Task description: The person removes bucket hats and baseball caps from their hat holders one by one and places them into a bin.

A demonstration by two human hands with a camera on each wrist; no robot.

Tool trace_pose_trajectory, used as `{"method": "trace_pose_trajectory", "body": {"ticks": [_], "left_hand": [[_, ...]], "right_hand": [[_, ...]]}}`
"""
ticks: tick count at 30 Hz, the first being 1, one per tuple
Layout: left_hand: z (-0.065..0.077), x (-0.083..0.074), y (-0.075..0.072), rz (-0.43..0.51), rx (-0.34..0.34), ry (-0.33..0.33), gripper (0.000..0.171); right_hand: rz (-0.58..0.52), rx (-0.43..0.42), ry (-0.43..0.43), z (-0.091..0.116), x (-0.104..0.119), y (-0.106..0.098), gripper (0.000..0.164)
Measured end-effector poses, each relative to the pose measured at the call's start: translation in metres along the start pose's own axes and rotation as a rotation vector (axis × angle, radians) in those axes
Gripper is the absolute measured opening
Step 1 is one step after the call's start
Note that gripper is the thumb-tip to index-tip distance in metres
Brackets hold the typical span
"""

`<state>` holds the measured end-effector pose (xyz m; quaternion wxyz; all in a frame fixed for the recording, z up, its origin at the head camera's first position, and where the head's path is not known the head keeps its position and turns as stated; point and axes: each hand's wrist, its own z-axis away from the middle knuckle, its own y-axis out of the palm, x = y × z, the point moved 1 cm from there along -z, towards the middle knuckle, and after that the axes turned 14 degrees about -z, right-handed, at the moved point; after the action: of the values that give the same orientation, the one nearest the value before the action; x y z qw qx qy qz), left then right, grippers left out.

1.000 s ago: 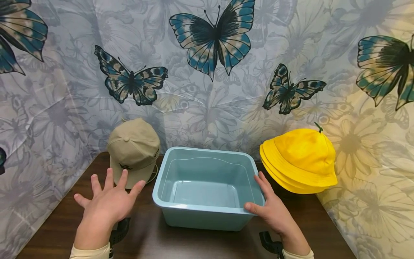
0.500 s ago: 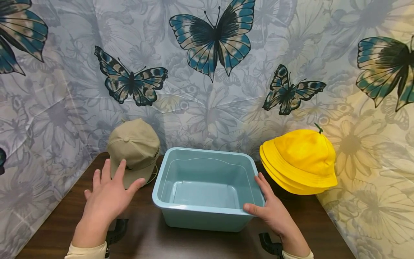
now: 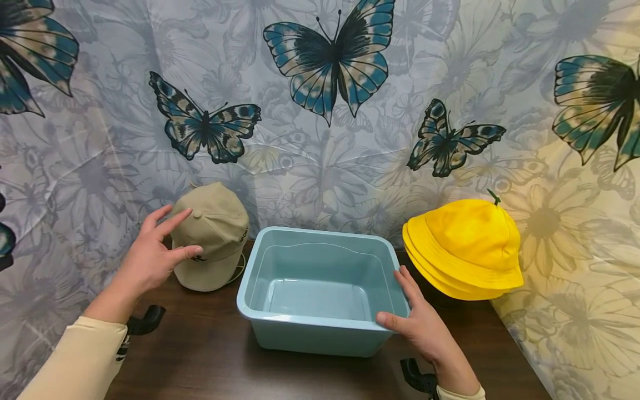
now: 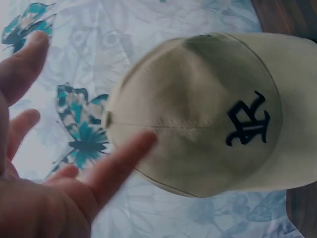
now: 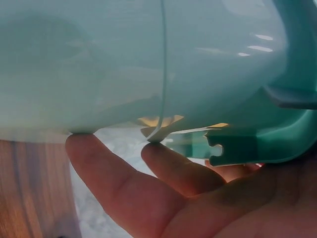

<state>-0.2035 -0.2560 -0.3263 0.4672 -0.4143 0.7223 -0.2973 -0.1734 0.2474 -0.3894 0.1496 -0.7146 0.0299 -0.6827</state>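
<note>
A beige baseball cap with a dark letter on its front stands at the left back of the table. Beside its crown is my left hand, fingers spread and thumb extended in front of the cap. In the left wrist view one finger overlaps the cap, and nothing is held. A pale blue plastic basin stands in the middle. My right hand rests at its near right corner, thumb on the front rim and fingers along the right rim. In the right wrist view two fingertips touch the basin's wall.
A stack of yellow bucket hats, the top one with a small green stem, sits to the right of the basin. Behind the dark wooden table hangs a butterfly-printed cloth.
My left hand has moved forward and left, from in front of the cap to the side of its crown, turning sideways. The right hand, basin and yellow hats stay put.
</note>
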Motion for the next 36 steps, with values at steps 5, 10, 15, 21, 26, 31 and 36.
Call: {"method": "trace_pose_trajectory", "body": {"ticks": [5, 10, 15, 21, 26, 31, 36], "left_hand": [[-0.014, 0.003, -0.001, -0.014, 0.01, -0.005, 0.074], [-0.025, 0.0, 0.0, -0.047, 0.017, -0.035, 0.067], [-0.034, -0.003, 0.004, -0.067, 0.019, -0.082, 0.062], [-0.039, -0.003, 0.009, -0.081, 0.012, -0.095, 0.06], [-0.043, -0.001, 0.013, -0.12, -0.007, -0.093, 0.056], [-0.045, -0.003, 0.018, -0.19, -0.01, -0.116, 0.055], [-0.044, -0.005, 0.022, -0.243, -0.072, -0.108, 0.05]], "right_hand": [[-0.002, 0.011, 0.006, 0.001, 0.002, -0.001, 0.099], [-0.012, 0.017, 0.007, 0.001, 0.004, -0.001, 0.099], [-0.008, 0.015, 0.007, 0.001, 0.004, -0.001, 0.098], [0.001, 0.006, 0.023, 0.002, 0.002, -0.001, 0.099], [0.014, 0.001, 0.028, 0.002, 0.002, 0.0, 0.099], [0.017, -0.003, 0.027, 0.001, 0.002, 0.0, 0.099], [0.015, -0.005, 0.025, 0.002, 0.002, 0.0, 0.099]]}}
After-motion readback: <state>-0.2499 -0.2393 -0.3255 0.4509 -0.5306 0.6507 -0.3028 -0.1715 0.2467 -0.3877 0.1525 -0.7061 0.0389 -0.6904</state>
